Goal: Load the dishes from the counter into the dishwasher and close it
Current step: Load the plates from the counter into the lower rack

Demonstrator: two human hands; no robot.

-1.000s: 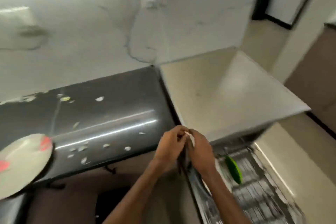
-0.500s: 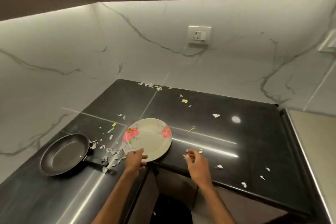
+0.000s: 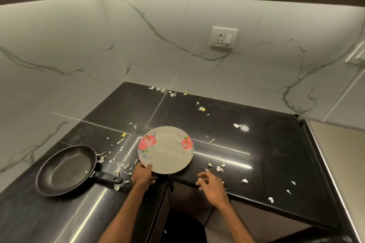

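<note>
A cream plate (image 3: 166, 152) with red flower prints lies at the inner corner of the black L-shaped counter (image 3: 246, 154). My left hand (image 3: 142, 173) grips the plate's near left rim, thumb on top. My right hand (image 3: 211, 184) hovers over the counter's front edge, right of the plate, fingers spread and holding nothing. A black frying pan (image 3: 68, 169) sits on the left arm of the counter, its handle pointing toward my left hand. The dishwasher is out of view.
White and yellow peel scraps (image 3: 217, 167) are scattered over the counter around the plate and pan. Marble walls close the corner, with a wall socket (image 3: 224, 37) above. A beige surface (image 3: 339, 163) adjoins the counter at the right.
The view swung from the dishwasher on the right to the counter corner. Both hands left the dishwasher; my left hand has taken hold of the plate's rim, my right hand stays open beside it.
</note>
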